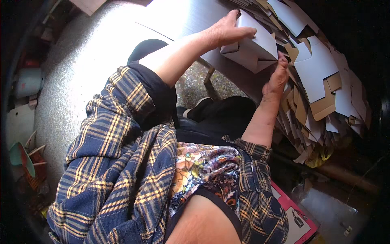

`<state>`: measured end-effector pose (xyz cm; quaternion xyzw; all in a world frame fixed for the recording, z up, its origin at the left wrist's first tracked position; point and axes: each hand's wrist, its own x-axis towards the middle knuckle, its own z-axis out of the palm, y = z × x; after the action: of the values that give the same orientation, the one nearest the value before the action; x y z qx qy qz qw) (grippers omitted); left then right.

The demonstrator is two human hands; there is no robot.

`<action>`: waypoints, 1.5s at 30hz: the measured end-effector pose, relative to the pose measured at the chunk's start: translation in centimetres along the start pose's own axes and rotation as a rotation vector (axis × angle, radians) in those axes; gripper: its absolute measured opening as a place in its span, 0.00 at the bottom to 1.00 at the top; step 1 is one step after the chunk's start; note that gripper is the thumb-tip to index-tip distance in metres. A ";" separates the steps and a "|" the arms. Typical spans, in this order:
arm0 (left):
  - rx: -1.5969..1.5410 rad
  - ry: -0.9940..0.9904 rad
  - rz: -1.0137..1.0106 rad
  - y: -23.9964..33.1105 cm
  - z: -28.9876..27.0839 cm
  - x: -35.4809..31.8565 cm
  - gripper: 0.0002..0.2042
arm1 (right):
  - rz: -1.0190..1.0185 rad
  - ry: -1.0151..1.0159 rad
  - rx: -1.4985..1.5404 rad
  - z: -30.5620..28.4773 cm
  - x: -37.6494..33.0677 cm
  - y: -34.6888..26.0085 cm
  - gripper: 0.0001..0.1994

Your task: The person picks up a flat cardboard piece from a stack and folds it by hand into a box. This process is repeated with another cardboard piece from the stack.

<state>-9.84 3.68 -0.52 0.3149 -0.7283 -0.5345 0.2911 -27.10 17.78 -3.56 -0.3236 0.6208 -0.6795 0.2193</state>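
Observation:
A white cardboard box (254,46), folded into shape with some flaps at its near side, stands over the table in front of me. My left hand (231,30) grips its left part, thumb lying across the top and fingers behind the far edge. At the box's right end my right hand (277,77) presses with its fingers on the corner, next to a flap. Its palm side is partly turned from view. Close by on the right lies a big heap of flat white cartons (319,73) with brown insides.
The shiny metal table (174,18) reaches out ahead, its near edge above my legs. Below is a speckled floor (73,81). A pink-edged panel (294,215) lies at lower right. Baskets and containers (30,162) sit at far left.

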 end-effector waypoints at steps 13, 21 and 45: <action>-0.264 -0.168 -0.116 1.0 -2.7 -2.7 0.28 | 0.331 0.051 0.455 3.7 -4.8 -2.0 0.25; -0.367 -0.254 0.021 2.3 -3.3 -2.5 0.43 | -0.548 -0.163 -0.073 5.1 -5.5 -4.8 0.49; 0.279 -0.116 0.197 -4.0 -2.9 -1.8 0.29 | -0.516 -0.321 -0.541 3.6 -0.5 3.0 0.49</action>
<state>-5.90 2.47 -3.75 0.2478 -0.8384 -0.4143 0.2530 -24.48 15.26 -6.51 -0.6169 0.6332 -0.4654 0.0427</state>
